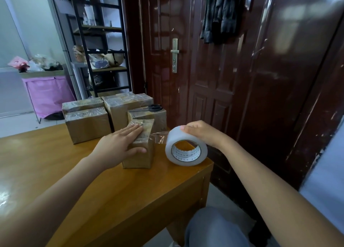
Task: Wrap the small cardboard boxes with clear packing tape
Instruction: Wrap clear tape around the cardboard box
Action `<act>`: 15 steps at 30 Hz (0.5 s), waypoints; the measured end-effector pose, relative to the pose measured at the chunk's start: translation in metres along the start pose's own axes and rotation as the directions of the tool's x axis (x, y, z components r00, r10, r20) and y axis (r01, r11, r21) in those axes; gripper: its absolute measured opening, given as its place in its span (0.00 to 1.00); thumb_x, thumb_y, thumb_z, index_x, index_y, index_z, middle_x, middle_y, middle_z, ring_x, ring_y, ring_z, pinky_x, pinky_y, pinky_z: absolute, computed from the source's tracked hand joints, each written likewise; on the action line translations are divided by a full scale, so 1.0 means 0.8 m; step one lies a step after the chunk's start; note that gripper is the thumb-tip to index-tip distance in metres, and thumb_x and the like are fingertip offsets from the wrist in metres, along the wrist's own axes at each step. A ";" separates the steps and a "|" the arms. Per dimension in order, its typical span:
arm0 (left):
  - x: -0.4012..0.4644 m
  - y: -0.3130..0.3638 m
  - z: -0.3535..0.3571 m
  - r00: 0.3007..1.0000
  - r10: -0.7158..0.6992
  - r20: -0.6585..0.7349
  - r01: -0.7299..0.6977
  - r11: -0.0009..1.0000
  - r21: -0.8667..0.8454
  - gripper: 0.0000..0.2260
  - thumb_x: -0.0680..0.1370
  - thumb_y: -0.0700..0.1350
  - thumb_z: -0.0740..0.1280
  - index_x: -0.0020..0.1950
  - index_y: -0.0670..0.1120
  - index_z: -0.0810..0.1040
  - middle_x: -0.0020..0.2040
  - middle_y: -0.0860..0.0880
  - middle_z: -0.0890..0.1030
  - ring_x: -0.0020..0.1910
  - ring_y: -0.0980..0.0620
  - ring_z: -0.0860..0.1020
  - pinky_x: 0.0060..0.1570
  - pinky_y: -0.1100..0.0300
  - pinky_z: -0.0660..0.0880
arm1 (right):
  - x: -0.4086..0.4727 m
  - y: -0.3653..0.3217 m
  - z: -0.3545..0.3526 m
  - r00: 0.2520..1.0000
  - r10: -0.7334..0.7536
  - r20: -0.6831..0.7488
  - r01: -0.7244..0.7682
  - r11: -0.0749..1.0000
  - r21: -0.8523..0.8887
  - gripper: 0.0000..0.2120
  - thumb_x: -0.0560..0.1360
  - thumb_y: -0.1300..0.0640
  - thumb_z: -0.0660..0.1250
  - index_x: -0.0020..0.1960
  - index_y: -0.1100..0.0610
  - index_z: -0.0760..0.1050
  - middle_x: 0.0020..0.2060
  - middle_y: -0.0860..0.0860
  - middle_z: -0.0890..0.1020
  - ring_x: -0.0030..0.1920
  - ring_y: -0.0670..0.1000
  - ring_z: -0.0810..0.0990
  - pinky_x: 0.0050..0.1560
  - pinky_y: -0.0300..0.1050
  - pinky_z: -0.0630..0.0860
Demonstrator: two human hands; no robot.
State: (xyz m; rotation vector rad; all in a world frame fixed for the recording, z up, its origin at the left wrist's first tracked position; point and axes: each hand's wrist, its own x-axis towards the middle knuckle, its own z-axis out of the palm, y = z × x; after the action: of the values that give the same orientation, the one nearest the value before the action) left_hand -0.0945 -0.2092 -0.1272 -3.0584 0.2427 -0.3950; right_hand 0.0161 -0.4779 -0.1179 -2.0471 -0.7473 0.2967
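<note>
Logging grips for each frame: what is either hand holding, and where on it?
Right hand grips the tape roll over its top outer rim. Left hand holds nothing; it presses flat on the box.

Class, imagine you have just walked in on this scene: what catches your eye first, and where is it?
The big roll of clear tape, held by the right hand at the table's right edge. A strip runs from it to the small cardboard box under the flat left hand. Behind them sit wrapped boxes, with scissors on top.
</note>
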 end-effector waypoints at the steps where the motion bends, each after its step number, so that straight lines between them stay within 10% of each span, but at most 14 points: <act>1: -0.001 -0.001 -0.002 1.000 0.010 0.008 -0.010 1.000 -0.002 0.55 0.57 0.80 0.29 0.80 0.57 0.48 0.79 0.57 0.51 0.78 0.57 0.52 0.67 0.59 0.67 | -0.001 -0.003 -0.001 0.999 0.012 0.030 -0.012 1.000 -0.015 0.19 0.79 0.45 0.63 0.38 0.58 0.71 0.31 0.51 0.74 0.32 0.49 0.73 0.38 0.40 0.69; 6: 0.001 -0.006 -0.009 0.998 0.031 0.049 -0.030 0.999 -0.025 0.55 0.56 0.81 0.31 0.79 0.58 0.48 0.79 0.58 0.50 0.77 0.57 0.53 0.64 0.59 0.69 | 0.000 -0.019 -0.003 0.991 0.095 0.097 -0.084 0.990 -0.116 0.21 0.78 0.42 0.63 0.31 0.52 0.75 0.27 0.46 0.76 0.28 0.43 0.75 0.37 0.36 0.71; 15: 0.007 -0.012 -0.012 0.987 -0.028 0.158 0.045 0.993 -0.106 0.44 0.65 0.76 0.48 0.78 0.60 0.47 0.79 0.58 0.50 0.77 0.55 0.54 0.61 0.56 0.69 | 0.016 -0.075 0.006 0.919 0.366 0.150 -0.262 0.848 -0.461 0.30 0.77 0.36 0.60 0.68 0.58 0.73 0.66 0.54 0.75 0.55 0.51 0.73 0.55 0.43 0.68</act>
State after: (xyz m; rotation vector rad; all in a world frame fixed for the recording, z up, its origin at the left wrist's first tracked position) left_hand -0.0900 -0.2006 -0.1159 -3.1835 0.2076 -0.1456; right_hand 0.0003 -0.4429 -0.0700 -2.6011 -0.6509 0.6147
